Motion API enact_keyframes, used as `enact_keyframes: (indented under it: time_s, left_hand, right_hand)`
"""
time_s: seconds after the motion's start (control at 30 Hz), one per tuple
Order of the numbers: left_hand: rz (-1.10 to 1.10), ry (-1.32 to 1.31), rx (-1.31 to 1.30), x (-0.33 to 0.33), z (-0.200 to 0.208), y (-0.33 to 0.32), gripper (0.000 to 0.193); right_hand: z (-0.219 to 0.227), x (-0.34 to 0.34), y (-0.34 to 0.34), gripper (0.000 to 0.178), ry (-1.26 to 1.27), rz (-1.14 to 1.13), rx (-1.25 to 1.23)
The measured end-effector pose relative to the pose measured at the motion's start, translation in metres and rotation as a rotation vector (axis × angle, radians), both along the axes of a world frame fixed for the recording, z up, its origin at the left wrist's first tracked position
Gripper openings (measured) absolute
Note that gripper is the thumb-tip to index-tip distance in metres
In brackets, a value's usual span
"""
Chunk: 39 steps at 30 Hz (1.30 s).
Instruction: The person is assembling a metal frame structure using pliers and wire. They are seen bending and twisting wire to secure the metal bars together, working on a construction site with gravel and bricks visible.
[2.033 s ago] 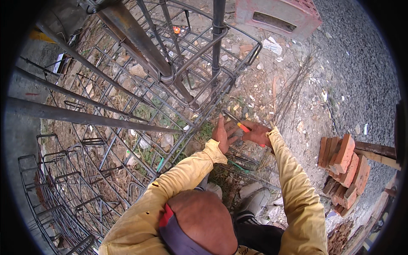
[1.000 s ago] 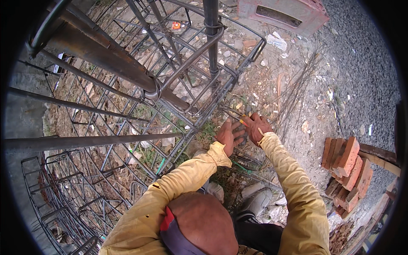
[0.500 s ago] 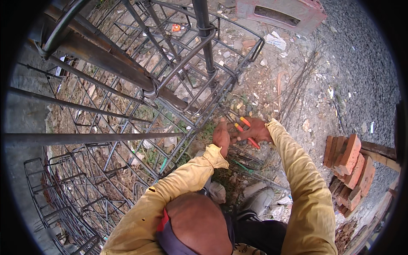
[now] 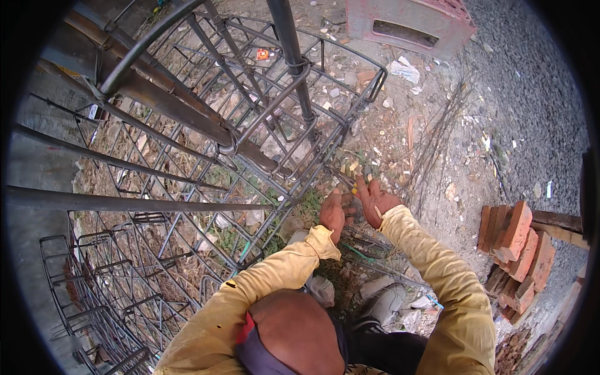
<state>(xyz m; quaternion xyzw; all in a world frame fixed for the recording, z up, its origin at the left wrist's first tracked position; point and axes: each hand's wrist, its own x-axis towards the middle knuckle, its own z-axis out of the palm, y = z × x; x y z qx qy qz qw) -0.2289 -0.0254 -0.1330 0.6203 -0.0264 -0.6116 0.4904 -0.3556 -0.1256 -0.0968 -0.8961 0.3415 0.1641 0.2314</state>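
Pliers (image 4: 354, 188) with red-and-yellow handles lie in my right hand (image 4: 379, 202). The fingers reach over the handles and hide most of them, while the dark jaws point up and left toward the rebar cage. Close beside it on the left, my left hand (image 4: 334, 214) has its fingers bent inward near the pliers. Whatever those fingers pinch, if anything, is too small to make out. Both hands are just off the lower right corner of the tied rebar cage (image 4: 294, 199), above rubble and weeds.
Upright and slanting steel bars (image 4: 291, 53) rise from the cage at upper left. Loose thin wires (image 4: 440, 140) lie on the ground to the right. A pinkish crate (image 4: 400, 15) stands at the top, stacked red bricks (image 4: 519, 231) at right, beside dark gravel (image 4: 531, 81).
The right hand has turned and shifted slightly left, so the pliers' handles now show less beneath it. My left hand has moved a little down and its fingers have shifted.
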Motion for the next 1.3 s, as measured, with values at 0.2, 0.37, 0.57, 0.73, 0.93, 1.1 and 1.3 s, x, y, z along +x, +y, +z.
enact_keyframes:
  time_s: [0.2,0.37,0.57,0.73,0.93,1.1,1.3]
  left_hand:
    - [0.084,0.078,-0.056,0.004,-0.001,0.012,0.072]
    - [0.338,0.368,-0.053,0.042,-0.026,0.012,0.093]
    - [0.327,0.520,-0.258,0.041,-0.033,0.014,0.099]
    - [0.299,0.492,-0.262,0.036,-0.015,0.012,0.102]
    - [0.295,0.507,-0.283,0.031,-0.010,0.010,0.105]
    - [0.382,0.556,-0.300,0.030,-0.003,0.003,0.109]
    - [0.409,0.557,-0.295,0.032,-0.004,0.011,0.106]
  right_hand:
    - [-0.010,-0.002,-0.010,0.077,-0.193,-0.047,0.285]
    - [0.017,0.003,-0.014,0.055,-0.231,-0.366,0.787]
    - [0.009,0.002,-0.002,0.044,-0.288,-0.515,1.054]
    - [-0.014,-0.002,0.004,0.075,-0.114,-0.331,0.546]
    - [0.006,-0.002,0.020,0.084,-0.114,-0.169,0.154]
    - [-0.025,-0.009,0.034,0.075,-0.209,-0.161,-0.178]
    - [-0.001,0.002,0.036,0.064,-0.105,-0.351,0.215]
